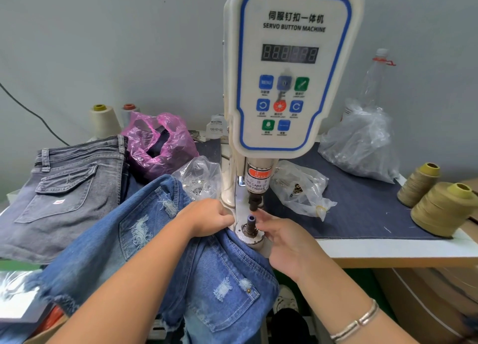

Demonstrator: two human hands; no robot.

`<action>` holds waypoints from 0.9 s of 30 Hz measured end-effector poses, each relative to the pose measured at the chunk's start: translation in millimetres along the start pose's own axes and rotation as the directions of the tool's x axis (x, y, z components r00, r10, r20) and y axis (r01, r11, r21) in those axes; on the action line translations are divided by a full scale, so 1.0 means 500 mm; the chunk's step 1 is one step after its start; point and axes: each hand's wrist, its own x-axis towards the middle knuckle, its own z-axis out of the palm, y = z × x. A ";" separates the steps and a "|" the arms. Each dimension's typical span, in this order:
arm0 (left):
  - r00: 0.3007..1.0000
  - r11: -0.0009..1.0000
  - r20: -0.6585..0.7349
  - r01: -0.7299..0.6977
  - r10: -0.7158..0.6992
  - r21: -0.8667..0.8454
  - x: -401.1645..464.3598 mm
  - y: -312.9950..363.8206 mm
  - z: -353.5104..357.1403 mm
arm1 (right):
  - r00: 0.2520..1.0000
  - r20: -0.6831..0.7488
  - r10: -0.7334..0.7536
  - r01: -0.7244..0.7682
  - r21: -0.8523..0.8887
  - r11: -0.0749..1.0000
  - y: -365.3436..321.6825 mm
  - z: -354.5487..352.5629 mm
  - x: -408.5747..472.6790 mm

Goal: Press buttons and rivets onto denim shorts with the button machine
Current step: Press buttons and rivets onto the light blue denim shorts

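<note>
Blue shorts [155, 245] waistband toward machine [284, 67]

Button machine [284, 69] stands mid-table; folded shorts [67, 188] left of it, thread cones [437, 204] at right edge, bagged hardware [300, 188] just behind its base

Bright, even indoor light, soft shadows, mild wide-angle bending at the edges, slight softness throughout.

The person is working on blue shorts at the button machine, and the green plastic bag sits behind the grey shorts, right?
Not quite. The head view shows the plastic bag is pink, not green. It does sit behind the grey shorts, and the blue shorts are at the button machine.
</note>
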 end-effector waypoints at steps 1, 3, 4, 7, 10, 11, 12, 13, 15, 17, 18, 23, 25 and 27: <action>1.000 1.000 0.004 0.005 -0.005 0.001 0.000 0.001 -0.001 | 1.000 -0.007 -0.018 0.018 -0.002 1.000 0.003 -0.003 0.001; 1.000 1.000 0.004 0.015 -0.015 -0.004 -0.001 0.002 -0.002 | 0.993 -0.068 -0.097 0.094 -0.044 0.995 0.016 -0.004 -0.003; 1.000 1.000 0.001 0.015 -0.015 -0.010 -0.002 0.003 -0.002 | 0.981 -0.114 -0.154 0.145 -0.082 0.986 0.029 -0.002 -0.008; 1.000 1.000 -0.014 0.007 -0.007 -0.013 -0.009 0.008 -0.003 | 0.872 -0.169 -0.459 0.389 -0.330 0.860 0.090 0.010 -0.041; 0.998 1.000 -0.058 0.012 -0.011 0.011 -0.020 0.011 -0.003 | 0.689 0.129 -0.713 0.627 -0.599 0.498 0.123 0.040 -0.061; 0.998 0.999 -0.064 0.022 -0.020 0.033 -0.025 0.013 -0.003 | 0.646 0.212 -0.734 0.670 -0.619 0.411 0.118 0.056 -0.055; 0.997 0.998 -0.072 0.038 -0.034 0.057 -0.033 0.016 -0.003 | 0.619 0.269 -0.738 0.698 -0.619 0.360 0.110 0.074 -0.044; 0.996 0.995 -0.079 0.058 -0.052 0.075 -0.039 0.021 -0.004 | 0.615 0.303 -0.729 0.706 -0.624 0.336 0.099 0.097 -0.030; 0.989 0.992 -0.136 0.066 -0.051 0.108 -0.047 0.020 0.001 | 0.649 0.328 -0.687 0.663 -0.687 0.298 0.075 0.147 0.010; 0.982 0.990 -0.172 0.100 -0.083 0.096 -0.050 0.008 0.006 | 0.688 0.347 -0.637 0.579 -0.792 0.194 0.054 0.189 0.066; 0.979 0.992 -0.169 0.119 -0.110 0.046 -0.051 0.004 0.008 | 0.695 0.379 -0.612 0.522 -0.851 0.066 0.044 0.204 0.096; 0.961 0.965 -0.133 0.225 -0.242 -0.131 -0.047 0.010 0.009 | 0.789 0.389 -0.476 0.242 -0.909 -0.340 0.009 0.243 0.187; 0.952 0.952 -0.103 0.274 -0.288 -0.137 -0.050 0.012 0.004 | 0.834 0.340 -0.434 0.182 -0.913 -0.366 0.004 0.257 0.206; 0.960 0.961 -0.087 0.259 -0.268 -0.101 -0.048 0.010 0.005 | 0.861 0.299 -0.412 0.130 -0.912 -0.390 0.002 0.265 0.222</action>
